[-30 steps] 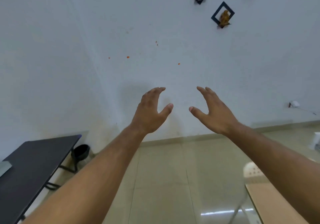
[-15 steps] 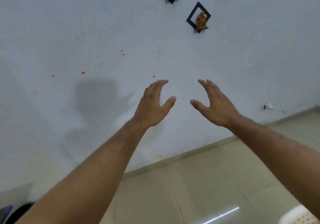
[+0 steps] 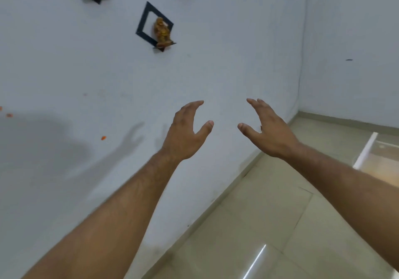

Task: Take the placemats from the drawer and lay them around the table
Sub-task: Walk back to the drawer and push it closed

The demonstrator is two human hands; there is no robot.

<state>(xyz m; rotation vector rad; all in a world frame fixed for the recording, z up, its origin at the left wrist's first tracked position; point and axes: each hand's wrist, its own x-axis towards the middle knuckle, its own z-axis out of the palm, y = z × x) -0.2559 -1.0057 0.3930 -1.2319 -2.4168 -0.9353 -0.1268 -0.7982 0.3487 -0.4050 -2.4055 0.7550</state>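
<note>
Both arms are stretched out in front of me toward a white wall. My left hand (image 3: pixel 185 132) is open, fingers curved and apart, holding nothing. My right hand (image 3: pixel 269 130) mirrors it a short gap to the right, also open with nothing in it. No placemats and no drawer show in this view. At the right edge a pale, light-wood surface with a white edge (image 3: pixel 367 151) comes partly into view; I cannot tell what it belongs to.
On the white wall hang black diamond-shaped shelves, one holding a small golden figurine (image 3: pixel 162 31). A room corner (image 3: pixel 301 84) stands to the right. Beige tiled floor (image 3: pixel 269 224) fills the lower right. Small orange specks (image 3: pixel 103 137) dot the wall at left.
The view has swung to the right: the black table and the white chair have left the frame, the room corner and the pale surface have come in. Both hands keep the same open pose.
</note>
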